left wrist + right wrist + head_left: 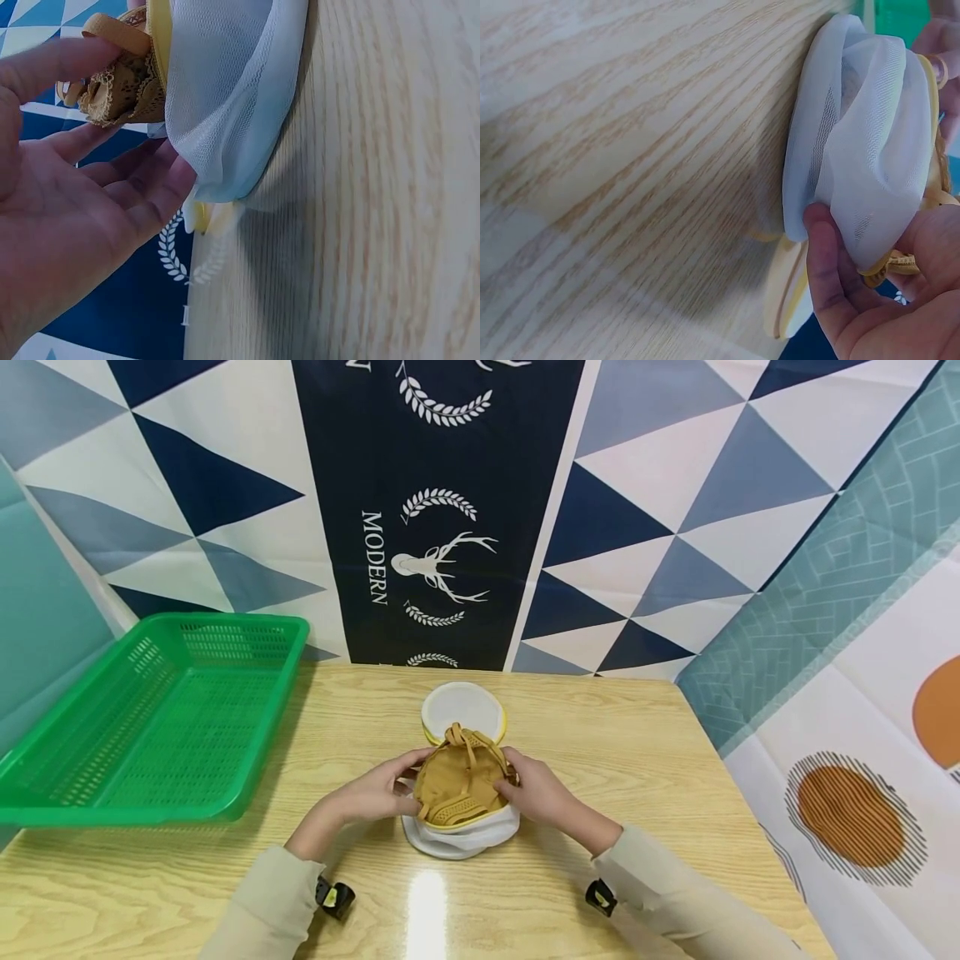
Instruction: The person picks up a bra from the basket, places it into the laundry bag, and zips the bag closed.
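A white mesh laundry bag (468,842) with a yellow zip edge stands unzipped on the table, its round lid (463,710) lying folded back behind it. Inside the mouth sits a mustard lace bra (450,777), with straps bunched at the far rim. My left hand (367,793) holds the bag's left side; in the left wrist view its thumb touches a bra strap (116,34) and its curled fingertips meet the mesh wall (225,97). On the opposite side my right hand (543,789) grips the bag, thumb over the rim and fingers (825,255) against the outer mesh.
A green plastic basket (255,752) stands at the left of the wooden table (630,752). Patterned cloth (645,527) hangs behind the table and down its right side. Black wrist cameras (337,900) hang below both sleeves.
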Tool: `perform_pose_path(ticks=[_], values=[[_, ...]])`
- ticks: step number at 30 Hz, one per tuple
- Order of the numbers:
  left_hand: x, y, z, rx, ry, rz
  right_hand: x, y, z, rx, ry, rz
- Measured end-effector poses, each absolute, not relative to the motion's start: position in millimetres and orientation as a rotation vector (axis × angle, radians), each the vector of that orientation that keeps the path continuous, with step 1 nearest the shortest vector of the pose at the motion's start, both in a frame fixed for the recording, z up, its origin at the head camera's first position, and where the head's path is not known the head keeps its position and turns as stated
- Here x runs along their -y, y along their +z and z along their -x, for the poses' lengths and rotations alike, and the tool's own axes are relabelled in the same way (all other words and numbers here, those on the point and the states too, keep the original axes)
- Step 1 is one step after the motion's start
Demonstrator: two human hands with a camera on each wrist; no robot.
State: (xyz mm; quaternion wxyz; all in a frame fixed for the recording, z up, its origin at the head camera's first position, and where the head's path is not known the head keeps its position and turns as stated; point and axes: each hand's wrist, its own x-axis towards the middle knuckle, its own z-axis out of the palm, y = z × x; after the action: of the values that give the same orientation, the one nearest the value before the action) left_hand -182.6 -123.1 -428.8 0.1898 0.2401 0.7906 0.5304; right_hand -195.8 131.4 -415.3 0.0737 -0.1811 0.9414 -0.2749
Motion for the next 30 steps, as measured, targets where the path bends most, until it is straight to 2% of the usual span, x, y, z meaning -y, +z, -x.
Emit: perform_pose_path(ticks=[11, 21, 30], values=[[130.9, -430.5, 185.9, -2.137, 1.548, -0.749, -129.7, -415.5, 195.2, -2.823, -0.823, 0.547], [120.9, -434.9, 185.3, -2.299, 1.549, -0.618, -134.1, -418.6, 191.6, -2.795, -0.923, 0.556], [120.2, -433.4, 186.2, -2.339, 1.564, -0.631, -141.0, -419.3, 186.1, -2.751, -1.132, 0.629]])
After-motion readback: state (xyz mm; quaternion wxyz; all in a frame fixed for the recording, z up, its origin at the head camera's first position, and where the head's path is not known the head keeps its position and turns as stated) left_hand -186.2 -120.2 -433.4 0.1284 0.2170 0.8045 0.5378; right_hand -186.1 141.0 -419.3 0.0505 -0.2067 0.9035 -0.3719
